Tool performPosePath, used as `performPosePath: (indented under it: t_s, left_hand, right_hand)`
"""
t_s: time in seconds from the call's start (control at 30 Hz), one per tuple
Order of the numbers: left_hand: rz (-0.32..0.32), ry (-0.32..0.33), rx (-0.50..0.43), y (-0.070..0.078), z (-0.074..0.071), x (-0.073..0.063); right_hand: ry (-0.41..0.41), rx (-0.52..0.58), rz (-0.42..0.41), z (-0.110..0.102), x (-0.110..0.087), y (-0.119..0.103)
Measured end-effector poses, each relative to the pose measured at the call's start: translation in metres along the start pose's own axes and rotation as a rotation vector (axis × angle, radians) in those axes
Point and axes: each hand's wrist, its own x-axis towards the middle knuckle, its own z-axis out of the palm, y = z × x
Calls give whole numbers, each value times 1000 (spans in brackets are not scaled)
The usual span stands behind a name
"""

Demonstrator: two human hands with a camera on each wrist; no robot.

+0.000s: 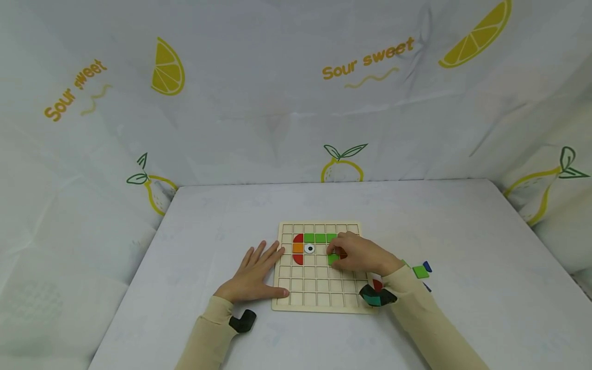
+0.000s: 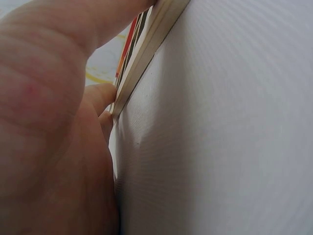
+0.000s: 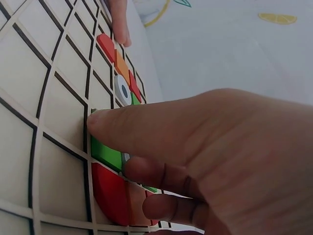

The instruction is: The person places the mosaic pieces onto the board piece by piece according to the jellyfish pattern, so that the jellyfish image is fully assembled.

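Note:
A pale wooden grid board [image 1: 310, 299] lies on the table. My left hand [image 1: 252, 277] rests along its left side, fingers spread, with fingertips and thumb at the edge. Over the right part of the board, my right hand [image 1: 358, 254] pinches a green square tile [image 3: 106, 152] between thumb and curled fingers, low in a grid cell. A white round eye tile [image 1: 309, 248] sits left of it, beside an orange tile [image 1: 298, 247] between two red rounded ones. Green squares [image 1: 320, 238] form a row above. Under the right fingers, a red rounded tile [image 3: 110, 193] adjoins another orange tile [image 3: 137, 203].
Right of the board lie loose pieces: a green square [image 1: 421, 272], a blue piece [image 1: 427, 266] and others partly hidden by the right sleeve. A red piece [image 1: 377, 284] shows by the right wrist. A white lemon-print cloth [image 1: 273, 128] hangs behind the table.

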Motion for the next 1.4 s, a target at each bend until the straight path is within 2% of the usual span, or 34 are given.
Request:
performPosePath:
  t_s: [0.2, 0.47, 0.7, 0.83, 1.07, 1.4]
  left_hand:
    - [16, 11, -9, 0, 1, 1]
    - [-1, 1, 9, -1, 3, 3]
    - [3, -4, -6, 7, -2, 0]
    - [-7, -14, -8, 7, -1, 0]
    - [-7, -11, -5, 4, 1, 0]
    - [-10, -10, 17, 2, 0, 0]
  right_hand:
    - [8, -11, 4, 0, -1, -2]
    - [25, 9, 3, -4, -5, -4]
    - [136, 110, -89, -27, -19, -5]
    - [196, 154, -98, -40, -30, -2]
    - [271, 141, -43, -56, -51, 5]
    - [262, 31, 31, -67, -89, 38]
